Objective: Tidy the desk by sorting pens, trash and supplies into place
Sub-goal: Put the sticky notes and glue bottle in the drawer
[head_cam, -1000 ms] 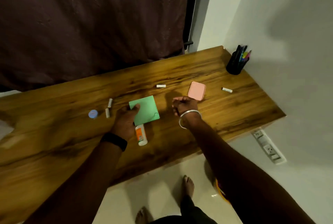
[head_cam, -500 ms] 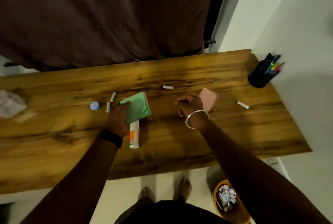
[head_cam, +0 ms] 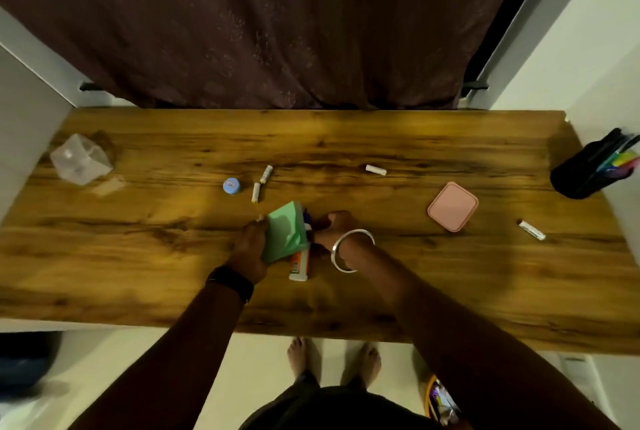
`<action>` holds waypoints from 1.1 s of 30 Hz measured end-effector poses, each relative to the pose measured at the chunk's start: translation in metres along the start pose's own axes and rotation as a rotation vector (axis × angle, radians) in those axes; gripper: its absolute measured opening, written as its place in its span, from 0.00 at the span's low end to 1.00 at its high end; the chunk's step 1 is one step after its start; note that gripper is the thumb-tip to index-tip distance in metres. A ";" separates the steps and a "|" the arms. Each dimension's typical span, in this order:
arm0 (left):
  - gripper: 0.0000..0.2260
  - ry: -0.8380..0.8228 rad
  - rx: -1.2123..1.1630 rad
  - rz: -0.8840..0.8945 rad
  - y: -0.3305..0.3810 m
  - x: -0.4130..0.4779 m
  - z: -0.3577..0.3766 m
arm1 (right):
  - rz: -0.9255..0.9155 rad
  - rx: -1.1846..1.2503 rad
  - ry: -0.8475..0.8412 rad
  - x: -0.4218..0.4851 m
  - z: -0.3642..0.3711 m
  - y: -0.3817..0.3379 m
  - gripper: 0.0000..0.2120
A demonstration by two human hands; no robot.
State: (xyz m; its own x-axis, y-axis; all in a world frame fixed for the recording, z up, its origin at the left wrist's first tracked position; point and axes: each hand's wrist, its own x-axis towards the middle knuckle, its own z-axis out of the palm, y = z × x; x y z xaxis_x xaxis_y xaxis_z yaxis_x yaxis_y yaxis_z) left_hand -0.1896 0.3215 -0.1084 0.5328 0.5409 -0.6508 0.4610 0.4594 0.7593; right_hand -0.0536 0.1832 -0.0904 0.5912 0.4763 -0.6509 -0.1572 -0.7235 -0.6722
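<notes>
– fingers (head_cam: 260, 221) of the left hand (head_cam: 247, 251), what are they doing?
– curled round the green pad (head_cam: 284, 235), gripping its left edge and holding it tipped up off the table (head_cam: 138, 256), mid-front.
– and the right hand (head_cam: 332, 227)?
– fingers bent, tips tucked in by the pad's right edge, at the top of the glue (head_cam: 299, 265) and a blue thing (head_cam: 306, 216). whether they grip either, i cannot tell. the glue lies flat, partly under the pad.
– containers?
– black cup (head_cam: 578, 176) at the far right, full of pens (head_cam: 620, 156). clear box (head_cam: 81, 159) at the far left; contents unclear. orange bin (head_cam: 438, 402) on the floor with scraps in it.
– any writing?
– glue has an orange label, too blurred to read. same for the mark on the blue cap (head_cam: 231, 186).
– loose bits?
– four white sticks (head_cam: 376, 170) scattered about, pink case (head_cam: 453, 207) right of the hands.
</notes>
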 end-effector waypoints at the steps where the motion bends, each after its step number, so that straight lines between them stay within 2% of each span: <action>1: 0.16 -0.014 -0.003 0.022 0.000 -0.001 0.002 | -0.004 -0.023 0.009 0.001 0.005 -0.001 0.09; 4: 0.26 0.032 -0.190 -0.046 -0.001 -0.002 0.001 | -0.004 -0.029 0.022 0.007 0.009 -0.003 0.05; 6: 0.29 -0.028 -0.301 -0.059 -0.004 0.005 -0.006 | 0.040 0.067 -0.013 0.002 0.005 -0.008 0.05; 9: 0.24 -0.105 -0.389 -0.044 0.008 -0.009 -0.005 | 0.054 0.266 -0.053 -0.009 -0.002 -0.019 0.10; 13: 0.24 -0.161 -0.472 0.026 0.016 -0.019 -0.023 | -0.088 0.386 -0.022 -0.020 -0.008 -0.037 0.18; 15: 0.23 -0.160 -0.413 0.061 0.023 -0.033 -0.035 | -0.212 0.330 0.025 -0.023 -0.010 -0.046 0.20; 18: 0.17 -0.137 -0.221 0.108 0.034 -0.051 -0.052 | -0.372 0.221 0.066 -0.024 -0.005 -0.060 0.21; 21: 0.15 -0.172 -0.061 0.219 0.044 -0.063 -0.064 | -0.429 0.173 0.053 -0.023 0.008 -0.072 0.22; 25: 0.19 -0.276 0.105 0.331 0.047 -0.066 -0.072 | -0.472 0.126 0.009 -0.026 0.034 -0.087 0.20; 27: 0.20 -0.292 0.102 0.357 0.044 -0.066 -0.075 | -0.474 0.091 -0.034 -0.027 0.048 -0.093 0.19; 30: 0.15 -0.243 0.031 0.384 0.036 -0.068 -0.084 | -0.461 0.159 -0.119 -0.027 0.065 -0.100 0.13; 33: 0.09 -0.153 -0.075 0.387 0.030 -0.066 -0.099 | -0.470 0.153 -0.026 -0.014 0.078 -0.111 0.12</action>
State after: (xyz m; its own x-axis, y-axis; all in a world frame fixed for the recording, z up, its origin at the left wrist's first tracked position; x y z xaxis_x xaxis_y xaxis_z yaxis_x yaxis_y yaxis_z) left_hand -0.2815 0.3690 -0.0420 0.7584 0.5754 -0.3062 0.1560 0.2959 0.9424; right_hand -0.1059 0.2961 -0.0341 0.6064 0.7472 -0.2721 0.0062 -0.3467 -0.9380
